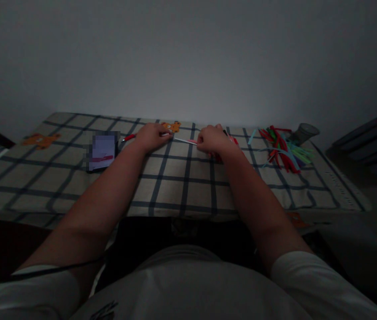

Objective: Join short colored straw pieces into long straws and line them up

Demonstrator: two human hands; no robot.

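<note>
Both my hands rest on a checked tablecloth (175, 182) near the table's far edge. My left hand (151, 136) is closed, pinching one end of a thin pale strip of paper (184, 140). My right hand (212, 139) is closed on the strip's other end, which looks pink there. A red piece (129, 137) sticks out to the left of my left hand. More red strips (234, 141) show just beside my right hand.
A phone (101, 152) with a lit screen lies left of my hands. A heap of red, green and blue paper strips (283, 149) lies at the right, with a small jar (305, 132) behind it. Bear patches (41, 140) decorate the cloth. A wall stands behind the table.
</note>
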